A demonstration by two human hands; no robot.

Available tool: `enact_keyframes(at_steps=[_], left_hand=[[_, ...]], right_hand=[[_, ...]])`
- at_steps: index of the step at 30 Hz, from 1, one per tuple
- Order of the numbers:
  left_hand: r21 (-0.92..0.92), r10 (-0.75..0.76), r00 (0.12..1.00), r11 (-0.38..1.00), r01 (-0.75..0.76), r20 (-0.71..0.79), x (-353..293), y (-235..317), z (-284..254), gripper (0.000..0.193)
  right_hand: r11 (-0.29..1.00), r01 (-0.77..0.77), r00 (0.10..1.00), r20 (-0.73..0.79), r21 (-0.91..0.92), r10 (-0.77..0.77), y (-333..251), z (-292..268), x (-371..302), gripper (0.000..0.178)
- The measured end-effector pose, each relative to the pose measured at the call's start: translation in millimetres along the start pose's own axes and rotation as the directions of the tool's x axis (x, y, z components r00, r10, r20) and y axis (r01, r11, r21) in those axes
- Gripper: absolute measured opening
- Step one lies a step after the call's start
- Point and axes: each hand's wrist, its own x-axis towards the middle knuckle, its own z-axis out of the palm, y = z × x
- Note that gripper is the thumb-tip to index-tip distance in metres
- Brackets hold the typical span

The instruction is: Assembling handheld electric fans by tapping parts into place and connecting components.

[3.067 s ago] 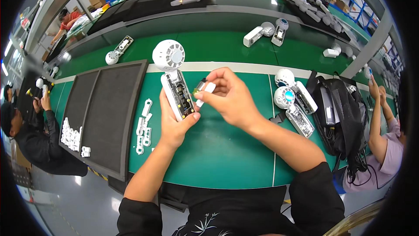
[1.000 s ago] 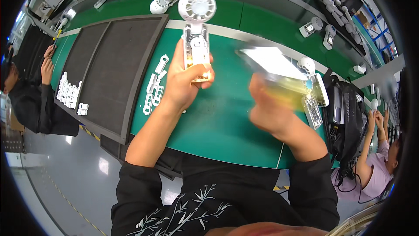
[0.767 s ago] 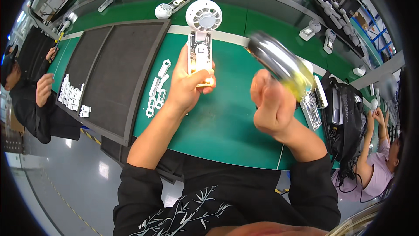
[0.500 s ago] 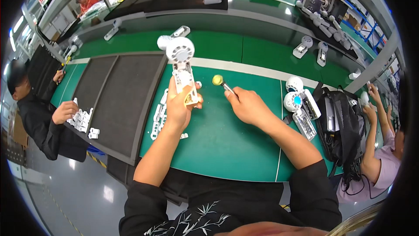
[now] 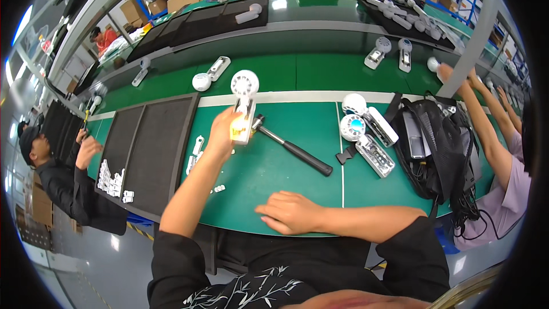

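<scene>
My left hand [image 5: 223, 132] grips a white handheld device [image 5: 245, 116] by its narrow body. Its round slotted head points up, and an orange glow shows low on the body. A hammer [image 5: 296, 153] with a black handle lies on the green table [image 5: 274, 186], its head close beside the device. Near the table's front edge rests my right hand [image 5: 291, 213], holding nothing, its fingers loosely bent and apart. Small white plastic parts [image 5: 195, 152] lie to the left of my left forearm.
White round-headed units [image 5: 366, 132] and a black mesh bag [image 5: 429, 143] sit at the right. A dark divided tray [image 5: 151, 149] is at the left, where a person in black [image 5: 68, 177] sits. More units [image 5: 211, 73] lie on the green belt beyond. Another person's arms [image 5: 480, 120] reach in from the right.
My right hand has let go of the hammer, which now lies on the table, and has drawn back to the front edge. The device in my left hand now glows orange.
</scene>
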Motion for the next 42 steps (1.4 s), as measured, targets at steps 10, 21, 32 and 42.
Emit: enact_keyframes(at_steps=[10, 21, 32, 42], left_hand=[[0.403, 0.687, 0.676, 0.557, -0.726, 0.267, 51.1, 37.7, 140.1, 0.023], [0.023, 0.781, 0.128, 0.144, -0.989, 0.611, -179.0, 104.1, 134.9, 0.026], [0.153, 0.798, 0.1, 0.01, -0.988, 0.595, -240.5, 143.1, 119.9, 0.028], [-0.081, 0.799, 0.165, 0.257, -0.963, 0.578, -224.8, 148.4, 100.5, 0.031]], right_hand=[[0.999, 0.036, 0.998, 0.047, 0.022, -0.037, 5.6, -0.1, -16.5, 0.017], [0.996, 0.075, 0.995, 0.06, 0.039, -0.077, 16.3, -5.1, -10.7, 0.011], [0.997, 0.067, 0.997, 0.029, -0.049, -0.065, -15.0, -6.4, -4.3, 0.006], [0.965, -0.008, 0.983, -0.179, -0.263, -0.041, -8.2, -50.6, 10.5, 0.008]])
